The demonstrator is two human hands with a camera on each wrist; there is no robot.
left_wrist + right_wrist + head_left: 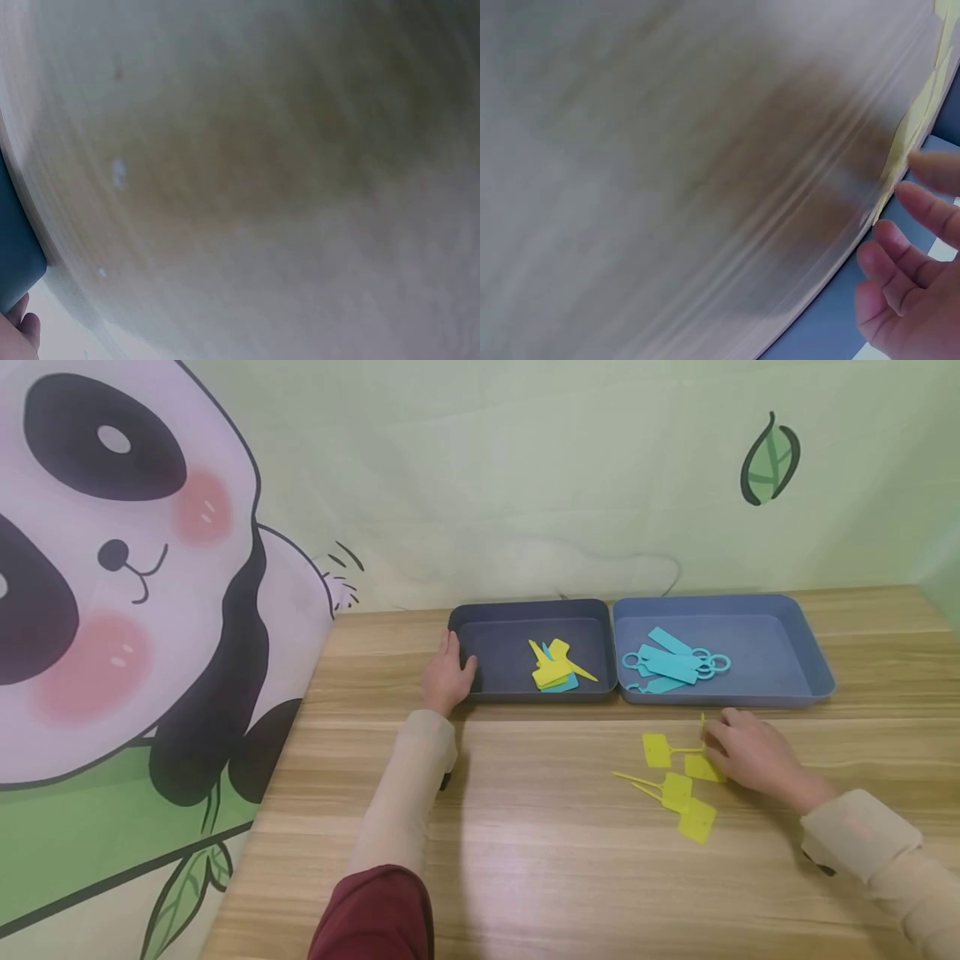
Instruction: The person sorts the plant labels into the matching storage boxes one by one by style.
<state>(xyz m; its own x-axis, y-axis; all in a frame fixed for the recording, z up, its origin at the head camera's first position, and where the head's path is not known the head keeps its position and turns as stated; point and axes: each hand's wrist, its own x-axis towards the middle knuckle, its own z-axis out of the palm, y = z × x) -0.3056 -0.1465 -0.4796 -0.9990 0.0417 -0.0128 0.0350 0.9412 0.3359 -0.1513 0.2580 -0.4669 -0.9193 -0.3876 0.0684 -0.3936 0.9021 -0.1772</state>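
Observation:
My left hand (444, 679) holds the left side of the dark tray (495, 697), thumb inside the rim and fingers along the outer wall. Yellow plant labels and some blue pieces lie heaped in that tray. Over the wood, my right hand (753, 753) has its fingertips at a yellow label (702, 767), partly covering it. In the right wrist view its fingers (900, 247) are loosely bent beside a yellow strip (911, 127). More yellow labels, one flat label (656, 750) and a lower pair (677, 792), lie to its left.
Touching the dark tray on its right is a blue-grey tray (780, 668), holding several turquoise ring-ended tags (667, 664). Both trays stand toward the back of the wooden table (540, 860). A cloth (480, 468) printed with a panda hangs behind.

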